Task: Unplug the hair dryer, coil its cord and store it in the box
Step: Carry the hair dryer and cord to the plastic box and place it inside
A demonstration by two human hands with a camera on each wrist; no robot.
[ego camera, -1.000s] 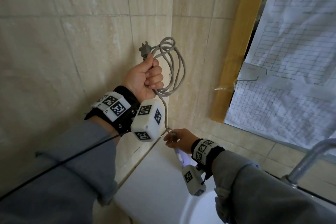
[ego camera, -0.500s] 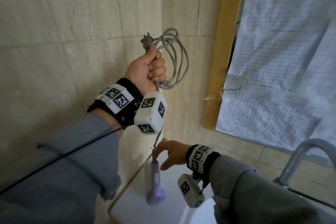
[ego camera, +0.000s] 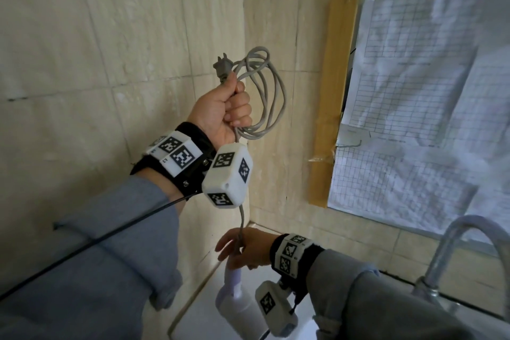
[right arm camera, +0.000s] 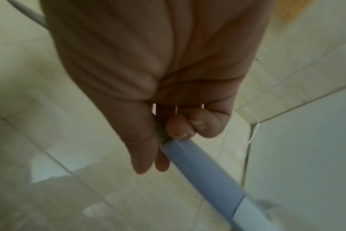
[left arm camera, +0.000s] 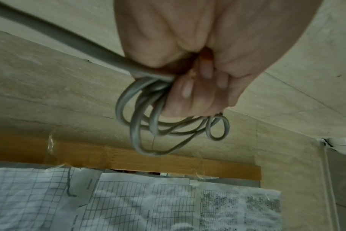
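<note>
My left hand (ego camera: 229, 110) is raised in front of the tiled wall and grips the grey cord (ego camera: 271, 96), which is wound in several loops. The plug (ego camera: 222, 67) sticks up above the fist. In the left wrist view the coil (left arm camera: 148, 125) hangs from the curled fingers (left arm camera: 188, 93). One strand runs straight down to my right hand (ego camera: 242, 251). That hand pinches the cord at its ribbed sleeve (right arm camera: 160, 129), just above the lilac handle (right arm camera: 203, 171). The hair dryer (ego camera: 234, 301) hangs below that hand, head down. No box is in view.
A white basin surface (ego camera: 201, 320) lies under the dryer, with a metal tap (ego camera: 452, 251) at the right. Tiled walls meet in a corner behind the coil. A wooden frame (ego camera: 331, 91) edges a window covered with gridded paper (ego camera: 427, 91).
The dryer has come up off the white surface and now hangs by its cord. My right hand, loose beside the cord half a second ago, now pinches it at the handle's end.
</note>
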